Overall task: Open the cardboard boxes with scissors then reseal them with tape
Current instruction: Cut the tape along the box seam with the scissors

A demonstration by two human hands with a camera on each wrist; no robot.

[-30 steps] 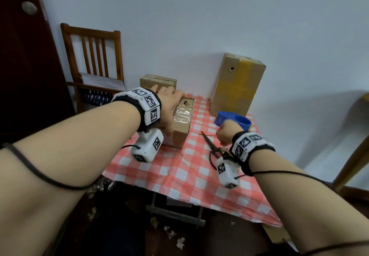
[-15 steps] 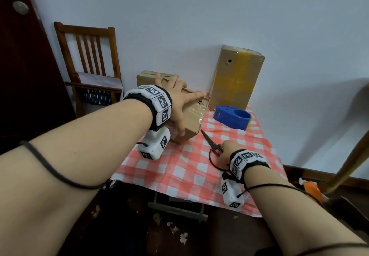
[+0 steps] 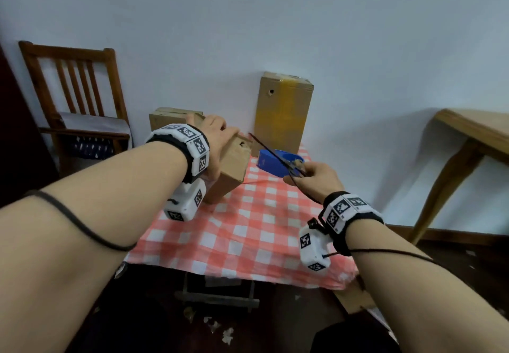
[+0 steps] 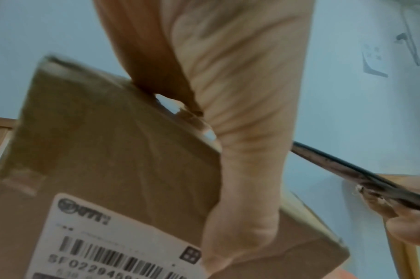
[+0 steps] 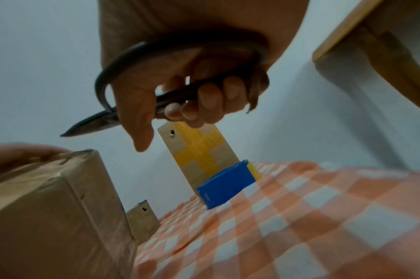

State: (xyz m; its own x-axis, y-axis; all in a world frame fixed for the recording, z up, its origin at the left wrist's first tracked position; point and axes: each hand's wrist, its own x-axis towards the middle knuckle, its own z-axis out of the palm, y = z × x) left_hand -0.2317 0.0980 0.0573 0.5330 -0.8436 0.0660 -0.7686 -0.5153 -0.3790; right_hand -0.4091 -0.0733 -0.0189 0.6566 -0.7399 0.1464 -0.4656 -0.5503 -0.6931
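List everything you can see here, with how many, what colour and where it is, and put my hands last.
held box: 1, brown, tilted up at the table's left, white barcode label on one face
small box: 1, brown, behind the held box by the wall
tall box: 1, brown with yellow tape, upright against the wall
tape dispenser: 1, blue, in front of the tall box
scissors: 1 pair, dark metal, in the air, tip toward the held box
tablecloth: 1, red and white check, over the table
chair: 1, dark wood, left
wooden table: 1, light wood, right
left hand: grips the held box's top
right hand: grips the scissors
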